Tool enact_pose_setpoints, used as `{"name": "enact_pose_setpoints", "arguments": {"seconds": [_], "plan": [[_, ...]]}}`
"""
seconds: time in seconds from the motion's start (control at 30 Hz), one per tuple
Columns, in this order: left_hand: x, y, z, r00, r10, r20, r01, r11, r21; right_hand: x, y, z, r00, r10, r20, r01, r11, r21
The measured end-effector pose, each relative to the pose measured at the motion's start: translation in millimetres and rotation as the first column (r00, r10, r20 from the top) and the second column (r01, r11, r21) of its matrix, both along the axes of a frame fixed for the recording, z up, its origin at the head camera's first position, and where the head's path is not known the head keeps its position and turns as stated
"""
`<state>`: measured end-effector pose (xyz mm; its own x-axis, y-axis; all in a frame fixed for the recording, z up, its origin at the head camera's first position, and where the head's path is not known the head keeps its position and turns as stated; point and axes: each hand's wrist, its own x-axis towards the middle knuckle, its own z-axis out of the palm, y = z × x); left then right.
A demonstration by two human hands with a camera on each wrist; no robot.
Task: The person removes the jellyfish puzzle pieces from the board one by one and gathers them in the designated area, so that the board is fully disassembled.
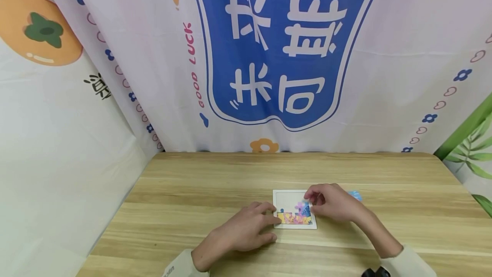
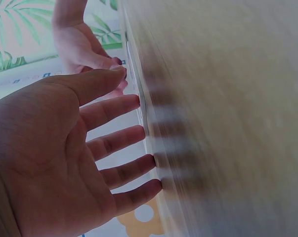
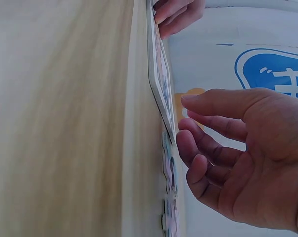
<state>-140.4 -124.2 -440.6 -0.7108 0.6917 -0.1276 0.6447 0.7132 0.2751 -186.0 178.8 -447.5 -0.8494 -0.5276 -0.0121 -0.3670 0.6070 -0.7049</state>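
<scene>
A white-framed jigsaw board (image 1: 294, 191) lies flat on the table, its lower part and right side filled with yellow, pink and blue pieces (image 1: 294, 218). My left hand (image 1: 251, 225) rests at the board's left edge with fingers spread and extended; in the left wrist view its fingertips (image 2: 134, 101) meet the edge. Over the board's right side is my right hand (image 1: 332, 202), thumb and fingers loosely bent near the blue pieces (image 1: 305, 209). The right wrist view shows a gap between its thumb (image 3: 208, 101) and fingers, with no piece visible there.
Loose jigsaw pieces (image 3: 168, 163) lie on the table beside the board, seen edge-on in the right wrist view. A light blue piece (image 1: 355, 195) shows behind the right hand. The wooden table (image 1: 192, 183) ends at a printed curtain (image 1: 173, 131).
</scene>
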Motion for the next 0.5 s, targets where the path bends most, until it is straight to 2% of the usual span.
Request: {"name": "enact_pose_setpoints", "arguments": {"seconds": [0.27, 0.5], "plan": [[-0.2, 0.3, 0.0, 1.0, 0.001, 0.004, -0.001, 1.0, -0.001, -7.1, -9.1, -3.7, 0.999, 0.004, 0.042, -0.004, 1.0, 0.015], [-0.2, 1.1, 0.7, 1.0, 0.003, 0.009, -0.003, 1.0, 0.001, -6.8, -12.9, -3.3, 0.998, 0.011, 0.06, -0.012, 1.0, 0.014]]}}
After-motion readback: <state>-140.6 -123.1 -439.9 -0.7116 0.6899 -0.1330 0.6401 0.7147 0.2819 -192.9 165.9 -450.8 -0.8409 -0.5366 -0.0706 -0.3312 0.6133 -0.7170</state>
